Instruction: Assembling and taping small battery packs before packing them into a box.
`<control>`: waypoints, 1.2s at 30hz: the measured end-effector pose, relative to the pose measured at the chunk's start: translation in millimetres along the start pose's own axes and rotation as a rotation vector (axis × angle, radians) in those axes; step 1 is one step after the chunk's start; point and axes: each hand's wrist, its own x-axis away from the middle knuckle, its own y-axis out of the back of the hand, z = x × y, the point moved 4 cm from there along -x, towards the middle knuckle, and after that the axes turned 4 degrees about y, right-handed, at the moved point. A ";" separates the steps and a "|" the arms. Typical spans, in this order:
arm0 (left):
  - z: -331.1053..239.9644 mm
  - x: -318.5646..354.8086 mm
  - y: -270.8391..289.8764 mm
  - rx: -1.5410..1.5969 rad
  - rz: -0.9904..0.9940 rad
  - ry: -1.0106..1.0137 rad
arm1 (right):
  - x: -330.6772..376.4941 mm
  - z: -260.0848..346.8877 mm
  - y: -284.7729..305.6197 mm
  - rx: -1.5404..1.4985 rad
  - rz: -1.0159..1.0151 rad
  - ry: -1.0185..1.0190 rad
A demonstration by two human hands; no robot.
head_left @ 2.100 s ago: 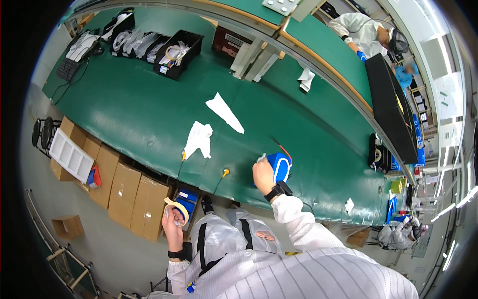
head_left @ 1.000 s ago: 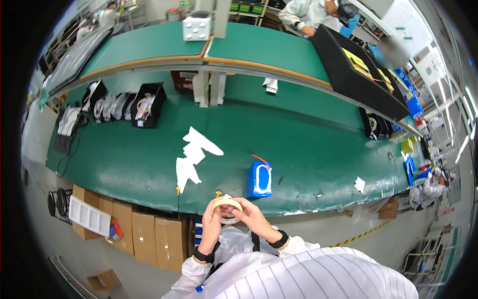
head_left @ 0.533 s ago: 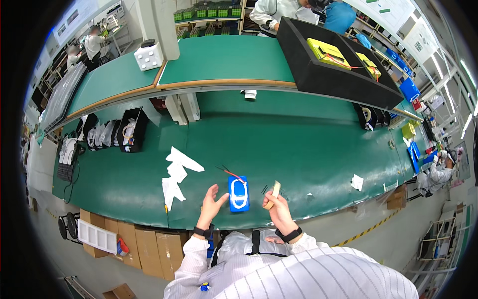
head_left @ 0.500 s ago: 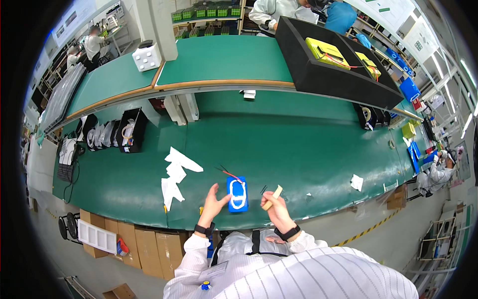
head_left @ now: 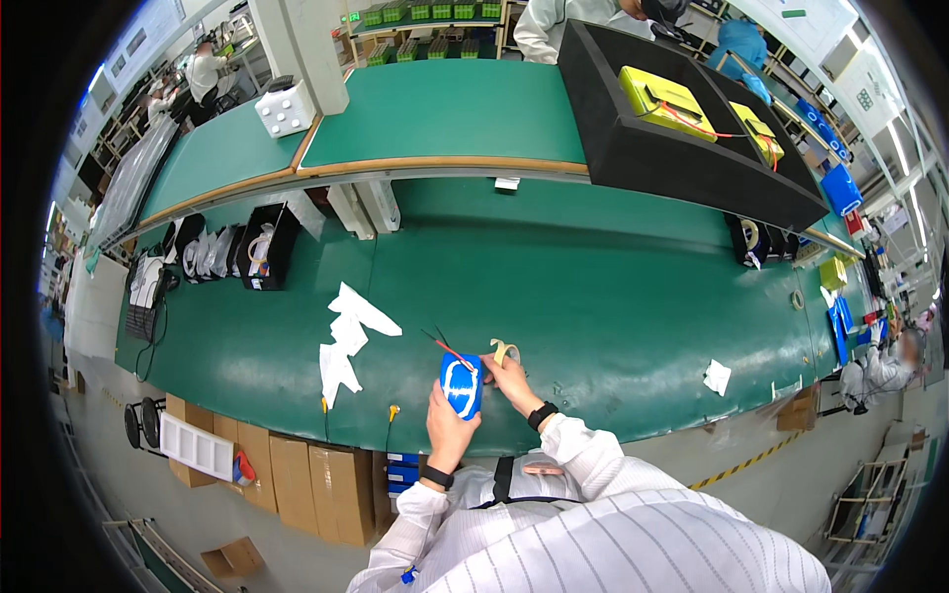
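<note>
A blue battery pack [head_left: 474,392] with a ring of white sealant on its face is tilted near the front of the bench. Red and black wires [head_left: 450,349] run from its top toward the upper left. My left hand [head_left: 450,427] is closed round the pack's lower left side. At the pack's upper right edge is my right hand [head_left: 513,383], closed on a roll of cream tape [head_left: 506,350]; its fingertips reach the pack's side. Whether a tape end is stuck to the pack is too small to tell.
White paper sheets [head_left: 346,331] lie left of the pack, with a scrap [head_left: 718,377] farther right. A raised shelf [head_left: 445,119] spans the back, bearing a black tray [head_left: 633,148] with yellow packs. Black bins [head_left: 265,247] stand at left. Across the bench is another person [head_left: 539,30].
My left hand has closed on the battery pack and tilted it. My right hand has moved left to the pack's edge with the tape roll, which now stands turned upward. The view has shifted slightly.
</note>
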 end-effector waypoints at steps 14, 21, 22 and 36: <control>7.5 -25.7 52.6 -0.093 0.589 -0.499 | 82.3 -25.4 32.7 -0.183 0.097 -0.263; 69.7 -20.1 84.3 0.492 -0.065 0.045 | 81.7 31.5 35.2 -0.279 -0.183 -0.014; 83.0 -23.5 87.4 0.433 -0.164 0.046 | 79.0 34.2 38.0 -0.302 -0.189 0.002; 292.3 -89.7 61.4 -0.014 -0.597 0.018 | 79.3 -14.1 45.7 -0.322 -0.054 -0.078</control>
